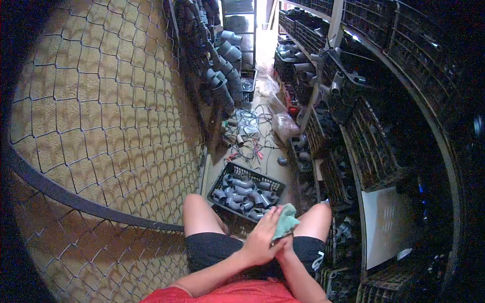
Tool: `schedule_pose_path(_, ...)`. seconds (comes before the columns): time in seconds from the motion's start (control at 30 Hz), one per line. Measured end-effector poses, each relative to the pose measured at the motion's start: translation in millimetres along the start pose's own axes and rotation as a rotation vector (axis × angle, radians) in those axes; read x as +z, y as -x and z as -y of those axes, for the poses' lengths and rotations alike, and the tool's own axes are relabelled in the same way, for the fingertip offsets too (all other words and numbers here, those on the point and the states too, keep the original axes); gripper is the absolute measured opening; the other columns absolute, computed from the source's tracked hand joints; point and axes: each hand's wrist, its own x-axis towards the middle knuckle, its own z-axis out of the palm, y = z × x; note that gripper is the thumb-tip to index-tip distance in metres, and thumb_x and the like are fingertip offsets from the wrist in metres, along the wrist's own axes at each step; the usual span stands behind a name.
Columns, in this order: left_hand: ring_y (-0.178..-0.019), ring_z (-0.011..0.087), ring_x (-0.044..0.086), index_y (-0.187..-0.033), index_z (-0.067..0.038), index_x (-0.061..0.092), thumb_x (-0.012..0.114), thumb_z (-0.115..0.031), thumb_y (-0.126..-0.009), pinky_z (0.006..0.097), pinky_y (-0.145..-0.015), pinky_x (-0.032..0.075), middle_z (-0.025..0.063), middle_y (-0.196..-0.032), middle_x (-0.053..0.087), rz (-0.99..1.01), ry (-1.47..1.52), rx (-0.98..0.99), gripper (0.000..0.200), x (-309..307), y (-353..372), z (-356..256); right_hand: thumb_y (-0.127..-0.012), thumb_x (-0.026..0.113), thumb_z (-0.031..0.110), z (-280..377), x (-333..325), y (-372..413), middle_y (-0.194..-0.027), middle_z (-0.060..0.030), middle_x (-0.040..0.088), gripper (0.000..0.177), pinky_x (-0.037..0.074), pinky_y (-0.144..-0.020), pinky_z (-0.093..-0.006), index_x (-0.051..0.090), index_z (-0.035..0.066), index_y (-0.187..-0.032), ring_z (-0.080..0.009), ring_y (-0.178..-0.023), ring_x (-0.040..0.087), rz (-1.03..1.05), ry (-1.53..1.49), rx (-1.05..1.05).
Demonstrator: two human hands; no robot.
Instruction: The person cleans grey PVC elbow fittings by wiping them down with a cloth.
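Note:
My left hand (261,241) presses against a pale green cloth (287,221), its fingers stretched up along the near side. Beneath and behind it, my right hand (284,246) is closed around the lower part of the cloth; most of its fingers are hidden. Whether anything is wrapped inside the cloth cannot be seen. Both hands are together above my lap, between my knees. Just past them on the floor is a black plastic crate (251,174) holding several grey pipe elbows (244,192).
A chain-link fence (111,116) runs along the left. Shelves with black crates (371,136) of fittings line the right. Large grey pipe fittings (227,65) are stacked at the far left. Cables (257,146) and a plastic bag (285,126) lie on the aisle floor.

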Motion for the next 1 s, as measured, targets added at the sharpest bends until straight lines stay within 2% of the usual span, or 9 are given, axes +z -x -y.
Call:
schedule_pose_path(0.17, -0.129, 0.0374, 0.050, -0.118, 0.001, 0.058, 0.063, -0.027, -0.092, 0.0453, -0.107, 0.041, 0.0212, -0.128, 0.058, -0.014, 0.124, 0.003, 0.038, -18.1, -10.8, 20.5, -0.097, 0.036, 0.066, 15.5, 18.8, 13.6, -0.127, -0.0042, 0.054, 0.072, 0.042, -0.098, -0.0341, 0.045, 0.008, -0.139, -0.0182, -0.114, 0.052, -0.105, 0.300, 0.185)
schedule_pose_path(0.3, -0.114, 0.0362, 0.059, -0.100, -0.005, 0.067, 0.069, -0.024, -0.086, 0.0449, -0.102, 0.044, 0.0148, -0.110, 0.067, -0.042, 0.228, 0.035, 0.024, -35.9, -1.0, 19.9, -0.103, 0.036, 0.053, 40.4, 14.2, 12.6, -0.121, -0.0108, 0.060, 0.058, 0.046, -0.091, -0.0389, 0.045, 0.007, -0.136, -0.0276, -0.106, 0.059, 0.044, 0.236, 0.250)
schedule_pose_path(0.4, -0.114, 0.0342, 0.058, -0.097, -0.007, 0.069, 0.071, -0.027, -0.082, 0.0517, -0.108, 0.034, 0.0130, -0.107, 0.068, 0.104, -0.087, 0.052, 0.025, -52.6, -9.6, 12.3, -0.105, 0.032, 0.035, 58.6, 42.3, 18.9, -0.107, -0.0262, 0.062, 0.043, 0.049, -0.078, -0.0468, 0.039, 0.006, -0.135, -0.0430, -0.096, 0.064, 0.148, 1.049, -0.232)
schedule_pose_path(0.5, -0.111, 0.0262, 0.059, -0.092, -0.015, 0.070, 0.068, -0.032, -0.083, 0.0570, -0.114, 0.021, 0.0053, -0.097, 0.068, 0.171, -0.013, 0.130, 0.019, -46.1, -12.1, 24.1, -0.105, 0.030, 0.036, 58.0, 45.2, 20.1, -0.108, -0.0258, 0.062, 0.044, 0.049, -0.078, -0.0470, 0.043, 0.004, -0.132, -0.0427, -0.094, 0.064, 0.103, 1.089, -0.381)
schedule_pose_path(0.6, -0.107, 0.0203, 0.061, -0.090, -0.020, 0.069, 0.067, -0.034, -0.086, 0.0581, -0.115, 0.015, 0.0015, -0.088, 0.067, 0.316, -0.087, 0.256, 0.014, -51.0, -12.6, 26.9, -0.106, 0.031, 0.036, 62.2, 32.9, 15.8, -0.111, -0.0208, 0.065, 0.043, 0.051, -0.079, -0.0461, 0.047, 0.005, -0.132, -0.0380, -0.092, 0.066, 0.191, 0.971, -0.282)
schedule_pose_path(0.67, -0.105, 0.0164, 0.062, -0.086, -0.022, 0.068, 0.067, -0.038, -0.088, 0.0581, -0.116, 0.010, -0.0019, -0.083, 0.065, 0.364, -0.043, 0.309, 0.016, -53.3, -15.1, 27.5, -0.106, 0.032, 0.035, 79.2, 24.6, 9.2, -0.120, -0.0135, 0.064, 0.043, 0.052, -0.087, -0.0418, 0.049, 0.008, -0.135, -0.0294, -0.100, 0.065, 0.367, 0.347, 0.698)
schedule_pose_path(0.73, -0.123, 0.0277, 0.056, -0.066, -0.018, 0.066, 0.080, -0.038, -0.077, 0.0556, -0.116, 0.011, 0.0057, -0.110, 0.068, 0.340, 0.222, 0.440, 0.026, -49.1, -14.7, 21.3, -0.106, 0.035, 0.034, 71.3, 7.5, 10.6, -0.129, -0.0084, 0.059, 0.043, 0.048, -0.097, -0.0382, 0.047, 0.009, -0.139, -0.0223, -0.112, 0.060, 0.406, 0.257, 0.692)
schedule_pose_path(0.8, -0.122, 0.0275, 0.057, -0.074, -0.017, 0.069, 0.078, -0.035, -0.079, 0.0556, -0.115, 0.016, 0.0068, -0.113, 0.068, 0.269, 0.281, 0.439, 0.021, -39.6, -11.0, 26.4, -0.106, 0.034, 0.035, 75.8, 26.6, 17.7, -0.135, -0.0087, 0.055, 0.044, 0.044, -0.103, -0.0372, 0.048, 0.008, -0.138, -0.0208, -0.121, 0.054, 0.340, 0.375, 0.506)
schedule_pose_path(1.0, -0.110, 0.0347, 0.059, -0.102, -0.011, 0.070, 0.066, -0.027, -0.088, 0.0554, -0.105, 0.032, 0.0103, -0.109, 0.067, 0.186, -0.054, 0.082, 0.022, -5.0, 1.7, 45.2, -0.105, 0.033, 0.042, 64.9, 19.7, 2.5, -0.098, -0.0134, 0.069, 0.048, 0.052, -0.076, -0.0460, 0.050, 0.003, -0.126, -0.0280, -0.086, 0.066, 0.155, 1.341, -0.279)
